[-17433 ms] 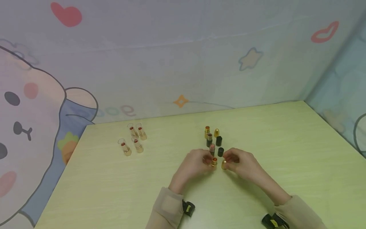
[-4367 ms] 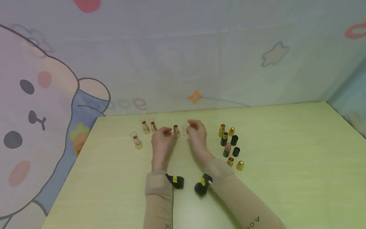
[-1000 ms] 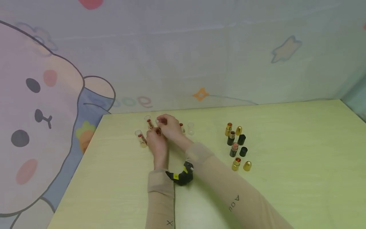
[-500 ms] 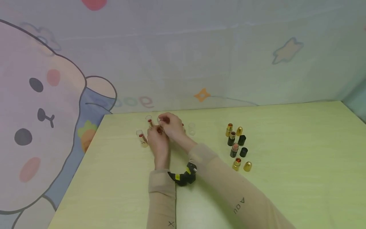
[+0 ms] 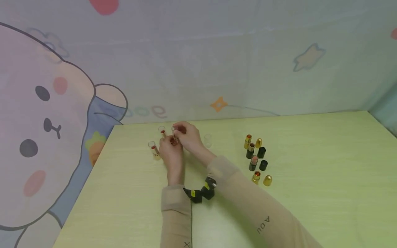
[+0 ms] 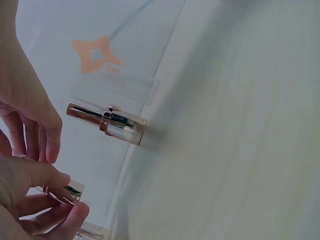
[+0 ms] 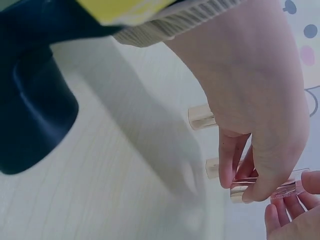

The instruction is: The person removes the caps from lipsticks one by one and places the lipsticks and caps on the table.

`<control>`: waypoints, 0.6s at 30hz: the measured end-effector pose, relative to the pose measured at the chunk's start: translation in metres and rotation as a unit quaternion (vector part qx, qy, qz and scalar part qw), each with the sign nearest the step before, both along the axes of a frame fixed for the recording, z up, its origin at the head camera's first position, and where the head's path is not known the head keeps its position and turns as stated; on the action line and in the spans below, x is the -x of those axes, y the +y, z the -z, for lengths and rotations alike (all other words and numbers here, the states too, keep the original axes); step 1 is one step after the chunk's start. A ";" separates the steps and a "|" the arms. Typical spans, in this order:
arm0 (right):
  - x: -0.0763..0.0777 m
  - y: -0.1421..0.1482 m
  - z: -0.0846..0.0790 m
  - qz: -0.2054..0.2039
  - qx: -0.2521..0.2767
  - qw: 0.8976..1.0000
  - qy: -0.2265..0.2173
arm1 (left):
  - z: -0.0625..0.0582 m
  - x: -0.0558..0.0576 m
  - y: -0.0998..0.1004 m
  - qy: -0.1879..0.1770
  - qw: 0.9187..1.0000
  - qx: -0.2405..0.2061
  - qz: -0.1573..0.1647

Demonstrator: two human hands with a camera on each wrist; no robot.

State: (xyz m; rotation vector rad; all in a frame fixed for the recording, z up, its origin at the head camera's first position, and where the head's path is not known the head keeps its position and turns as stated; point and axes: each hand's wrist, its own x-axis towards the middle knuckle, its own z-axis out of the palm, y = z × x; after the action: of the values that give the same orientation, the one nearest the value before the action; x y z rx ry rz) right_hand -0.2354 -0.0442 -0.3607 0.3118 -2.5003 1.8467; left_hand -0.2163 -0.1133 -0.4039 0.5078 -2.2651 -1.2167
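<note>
At the back left of the table, my left hand grips the gold base of a lipstick. My right hand pinches its clear cap from above. Whether the cap is still seated on the base cannot be told. An uncapped gold lipstick stands to the right, hidden behind my right hand in the head view. Beside it stands a clear cap. Two clear-capped lipsticks stand left of my hands, one farther back and one nearer.
Right of centre, several uncapped lipsticks stand in a column, including a pink one and a gold one. Their caps, such as a black one and a gold one, stand beside them. A patterned cloth hangs behind.
Since 17.4 seconds ago, my hands have left the gold lipstick on the right; one clear-capped lipstick was uncapped and moved right. Both hands then moved left to another and have barely moved this last second.
</note>
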 end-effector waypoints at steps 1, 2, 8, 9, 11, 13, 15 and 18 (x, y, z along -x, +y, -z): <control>0.000 0.001 0.000 0.000 0.001 1.000 0.001 | 0.000 0.000 0.000 0.002 1.000 0.000 0.001; 0.000 0.001 -0.001 -0.001 0.002 1.000 0.002 | -0.001 0.000 0.000 0.003 1.000 0.002 0.002; -0.001 0.006 -0.005 -0.004 0.006 1.000 0.011 | -0.003 -0.003 0.001 0.004 1.000 -0.002 0.013; -0.002 0.007 -0.005 -0.005 0.007 1.000 0.012 | -0.003 -0.003 0.001 0.004 1.000 -0.004 0.014; -0.002 0.008 -0.007 -0.006 0.005 1.000 0.014 | -0.004 -0.003 0.001 0.003 1.000 -0.010 0.018; -0.003 0.010 -0.008 -0.006 0.003 1.000 0.014 | -0.005 -0.004 0.001 0.002 1.000 -0.012 0.020; -0.003 0.011 -0.008 -0.006 0.003 1.000 0.015 | -0.005 -0.004 0.002 0.000 1.000 -0.017 0.023; -0.005 0.014 -0.010 -0.005 0.006 1.000 0.015 | -0.006 -0.005 0.003 -0.003 0.999 -0.022 0.029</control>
State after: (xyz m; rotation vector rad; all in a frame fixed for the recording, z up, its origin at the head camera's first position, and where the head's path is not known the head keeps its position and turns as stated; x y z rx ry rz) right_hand -0.2303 -0.0303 -0.3510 0.3494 -2.4717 1.8443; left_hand -0.2117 -0.1104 -0.3976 0.4660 -2.2778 -1.2980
